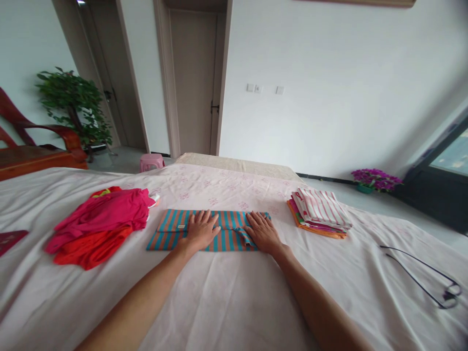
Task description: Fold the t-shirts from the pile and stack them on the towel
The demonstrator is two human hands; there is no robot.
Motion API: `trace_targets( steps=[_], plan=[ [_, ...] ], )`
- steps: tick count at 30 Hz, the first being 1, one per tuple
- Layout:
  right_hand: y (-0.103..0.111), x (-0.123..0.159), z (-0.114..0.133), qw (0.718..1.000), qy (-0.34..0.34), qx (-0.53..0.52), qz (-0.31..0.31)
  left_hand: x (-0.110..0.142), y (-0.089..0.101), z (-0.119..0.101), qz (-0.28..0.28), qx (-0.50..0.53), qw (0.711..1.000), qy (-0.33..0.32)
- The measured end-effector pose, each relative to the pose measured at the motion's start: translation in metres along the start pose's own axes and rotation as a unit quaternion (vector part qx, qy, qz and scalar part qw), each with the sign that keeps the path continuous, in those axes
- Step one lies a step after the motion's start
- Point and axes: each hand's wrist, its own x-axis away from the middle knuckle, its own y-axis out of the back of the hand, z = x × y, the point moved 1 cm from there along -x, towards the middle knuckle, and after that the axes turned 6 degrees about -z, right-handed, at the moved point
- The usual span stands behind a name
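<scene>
A blue-and-orange striped garment [226, 239], folded into a long flat strip, lies across the cloth-covered table [226, 307] in front of me. Flat on its middle rests my left hand [202, 230], fingers stretched out. My right hand [263, 233] lies open on the garment's right end, beside a small bunched bit of the striped fabric. A small pale label shows near the garment's left part. To the left sits a loose heap of pink and red clothes [106, 217]. On the right is a stack of folded clothes [321, 212], a red-and-white striped piece on top.
A pair of glasses [427, 278] lies at the right of the table, and a dark red booklet-like item [12, 240] at the left edge. Beyond stand a pink stool [152, 162], a wooden chair [44, 146], a green plant [75, 105] and purple flowers [376, 179].
</scene>
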Motion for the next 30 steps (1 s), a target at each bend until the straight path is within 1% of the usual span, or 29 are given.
trace_targets(
  steps=[3, 7, 9, 11, 13, 15, 17, 18, 20, 21, 22, 24, 25, 27, 30],
  plan=[
    [0.002, -0.001, 0.000, 1.000, -0.014, -0.009, 0.020, 0.014, -0.001, 0.027, 0.008, -0.046, 0.999, 0.027],
    [0.003, -0.001, 0.001, 0.998, -0.035, -0.022, 0.036, 0.029, 0.008, 0.072, -0.016, -0.090, 0.994, 0.053],
    [0.002, -0.001, 0.001, 0.998, -0.046, -0.029, 0.044, 0.033, 0.013, 0.089, -0.018, -0.093, 0.991, 0.090],
    [0.002, -0.001, 0.002, 0.997, -0.056, -0.034, 0.050, 0.035, 0.017, 0.099, -0.018, -0.089, 0.987, 0.132],
    [0.001, 0.000, 0.002, 0.996, -0.066, -0.039, 0.054, 0.037, 0.020, 0.101, -0.034, -0.097, 0.982, 0.157],
    [0.001, 0.000, 0.001, 0.995, -0.073, -0.046, 0.055, 0.038, 0.022, 0.100, -0.073, -0.123, 0.978, 0.153],
    [0.002, 0.001, 0.000, 0.995, -0.069, -0.052, 0.056, 0.038, 0.022, 0.096, -0.107, -0.137, 0.978, 0.117],
    [0.003, 0.002, 0.000, 0.995, -0.065, -0.053, 0.056, 0.037, 0.021, 0.094, -0.110, -0.129, 0.982, 0.082],
    [0.004, 0.003, -0.001, 0.996, -0.056, -0.052, 0.056, 0.036, 0.017, 0.091, -0.083, -0.089, 0.993, 0.002],
    [0.005, 0.004, -0.001, 0.996, -0.054, -0.050, 0.056, 0.036, 0.015, 0.090, -0.061, -0.068, 0.995, -0.028],
    [0.005, 0.005, -0.002, 0.996, -0.055, -0.049, 0.057, 0.036, 0.013, 0.089, -0.041, -0.051, 0.997, -0.044],
    [0.005, 0.006, -0.002, 0.995, -0.062, -0.047, 0.060, 0.036, 0.010, 0.089, -0.020, -0.036, 0.998, -0.041],
    [0.005, 0.007, -0.003, 0.995, -0.066, -0.047, 0.061, 0.036, 0.009, 0.089, -0.020, -0.034, 0.999, -0.034],
    [0.005, 0.009, -0.003, 0.994, -0.075, -0.046, 0.062, 0.035, 0.011, 0.089, -0.034, -0.032, 0.999, -0.020],
    [0.006, 0.010, -0.004, 0.993, -0.087, -0.048, 0.064, 0.035, 0.022, 0.092, -0.064, -0.024, 0.998, -0.011]
  ],
)
